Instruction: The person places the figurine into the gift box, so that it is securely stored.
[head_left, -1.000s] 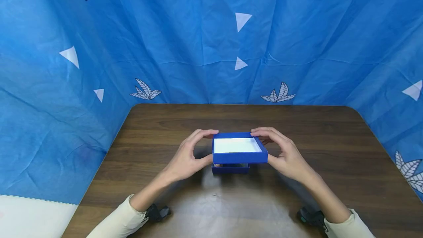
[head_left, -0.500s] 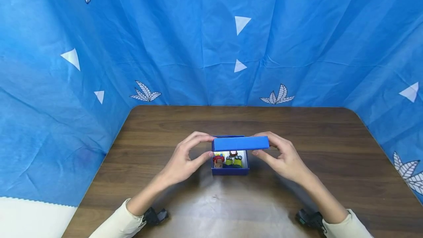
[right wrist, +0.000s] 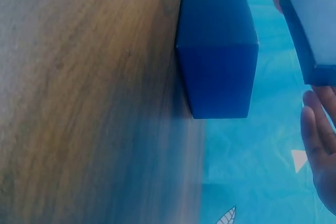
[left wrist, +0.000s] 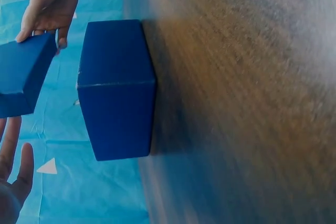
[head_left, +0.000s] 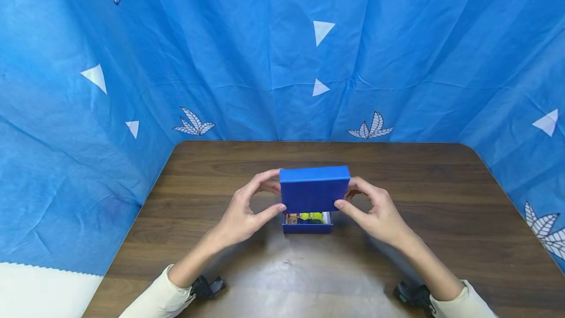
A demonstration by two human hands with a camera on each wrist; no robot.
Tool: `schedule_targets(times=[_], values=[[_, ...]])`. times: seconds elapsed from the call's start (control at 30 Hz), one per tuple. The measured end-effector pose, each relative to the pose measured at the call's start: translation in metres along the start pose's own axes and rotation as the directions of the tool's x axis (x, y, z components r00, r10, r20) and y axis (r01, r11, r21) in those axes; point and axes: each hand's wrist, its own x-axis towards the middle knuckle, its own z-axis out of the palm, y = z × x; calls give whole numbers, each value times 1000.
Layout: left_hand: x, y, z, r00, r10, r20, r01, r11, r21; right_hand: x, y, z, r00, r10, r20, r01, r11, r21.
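Note:
A blue box lid (head_left: 314, 193) is held up on edge above a blue box (head_left: 307, 228), its flat outer face toward me. My left hand (head_left: 244, 212) holds the lid's left side, thumb at the lower corner and fingers at the side above. On the right, my right hand (head_left: 377, 215) pinches it, thumb on the lower front corner and fingers behind. Small toy figures (head_left: 315, 217), yellow-green and reddish-brown, show inside the box below the lid; the rest is hidden. In both wrist views the box stands on the table with the lid above it.
The brown wood-grain table (head_left: 212, 175) extends all around the box. A blue curtain (head_left: 265, 63) with white triangles and leaves hangs behind and along the sides. Black devices are strapped to the left wrist (head_left: 206, 288) and right wrist (head_left: 415, 294).
The lid has turned over from its white inside facing up to its blue outer face facing me. Half a second ago the figures in the box showed more fully; the lid covers more of them now.

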Motion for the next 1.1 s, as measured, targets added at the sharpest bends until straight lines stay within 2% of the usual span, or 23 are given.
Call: schedule_targets(times=[0.17,0.3,0.5,0.63,0.77,0.87,0.97,1.1], values=[[-1,-2,5,1000,-18,-12,17,999,-45,0,-7,1,999,33,-35,-27,986,164],[0,-1,7,999,-21,-34,17,994,-110,-1,-10,4,997,-15,-77,33,970,242],[0,-1,9,998,-6,-64,-2,992,-123,-1,-10,7,987,-95,-129,117,978,175],[0,0,10,998,32,-51,-37,993,-113,0,-10,6,988,-76,-134,95,985,144],[-1,-1,9,998,50,-34,-53,993,-104,-1,-10,5,994,-32,-108,46,991,129],[-1,-1,8,999,42,-18,-44,993,-109,-2,-9,4,996,-34,-82,43,993,112],[-2,-2,7,999,34,0,-34,994,-100,-2,-8,3,996,-70,-56,74,994,83],[-2,-1,6,999,29,25,-28,999,-26,1,-7,4,990,-139,-29,139,990,35]])
